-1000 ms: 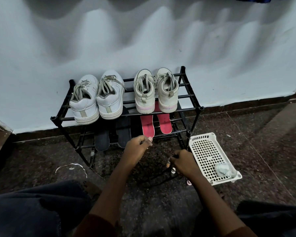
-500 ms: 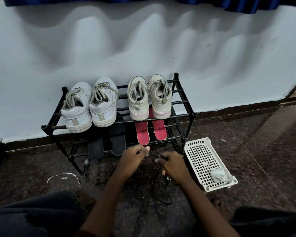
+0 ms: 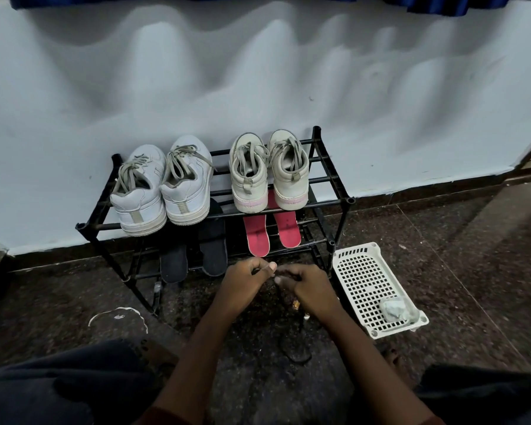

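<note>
My left hand (image 3: pixel 246 280) and my right hand (image 3: pixel 308 286) are close together just above the dark floor, in front of a black shoe rack (image 3: pixel 334 179). Both pinch a thin dark lace (image 3: pixel 298 351) that hangs down and loops on the floor between my arms. On the rack's top shelf stand a pair of white sneakers (image 3: pixel 163 191) at the left and a pair of cream sneakers with pink soles (image 3: pixel 269 176) at the right. On the lower shelf lie two black insoles (image 3: pixel 193 256) and two red insoles (image 3: pixel 272 234).
A white perforated plastic tray (image 3: pixel 368 283) lies on the floor to the right of the rack, with a crumpled pale cloth (image 3: pixel 394 309) in its near corner. A white wall rises behind the rack. My knees in dark trousers frame the bottom corners.
My right hand has risen from the floor and moved left to meet my left hand, drawing the dark lace up with it. The camera has tilted up slightly.
</note>
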A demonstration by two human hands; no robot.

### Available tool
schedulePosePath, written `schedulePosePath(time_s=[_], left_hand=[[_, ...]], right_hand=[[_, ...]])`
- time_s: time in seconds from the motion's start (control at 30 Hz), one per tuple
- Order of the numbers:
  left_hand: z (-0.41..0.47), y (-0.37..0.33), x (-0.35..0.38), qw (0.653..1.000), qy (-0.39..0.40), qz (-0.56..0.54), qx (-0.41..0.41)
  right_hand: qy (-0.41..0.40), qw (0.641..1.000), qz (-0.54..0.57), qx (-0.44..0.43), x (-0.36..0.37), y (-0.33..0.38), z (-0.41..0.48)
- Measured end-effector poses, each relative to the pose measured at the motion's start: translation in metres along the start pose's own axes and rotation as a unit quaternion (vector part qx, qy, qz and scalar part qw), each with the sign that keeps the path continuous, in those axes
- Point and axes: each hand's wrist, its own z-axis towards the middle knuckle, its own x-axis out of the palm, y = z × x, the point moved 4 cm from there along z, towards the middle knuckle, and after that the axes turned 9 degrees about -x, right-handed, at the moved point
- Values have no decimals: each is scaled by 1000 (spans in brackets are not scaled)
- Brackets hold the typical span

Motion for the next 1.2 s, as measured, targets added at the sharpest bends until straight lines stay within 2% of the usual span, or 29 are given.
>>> schedulePosePath(time_s=[0.13, 0.37, 0.5, 0.57, 0.7, 0.8, 1.2], left_hand=[[0, 0, -3, 1000, -5, -12, -4], [3, 8, -18, 999, -26, -22, -24], [2, 7, -22, 999, -37, -9, -23], [2, 6, -20, 999, -41, -8, -22], [1, 0, -10, 999, -28, 8, -16], [0, -3, -6, 1000, -19, 11, -10], [2, 4, -26, 998, -47, 39, -19]], right_hand=[[-24, 1000, -17, -4, 4, 3, 1], [-15, 989, -93, 113, -1, -35, -6], [0, 980, -140, 143, -9, -41, -11], [5, 980, -146, 133, -11, -36, -9], [15, 998, -42, 34, -5, -6, -2], [0, 1000, -30, -9, 2, 8, 1], [-25, 990, -101, 95, -12, -26, -3]])
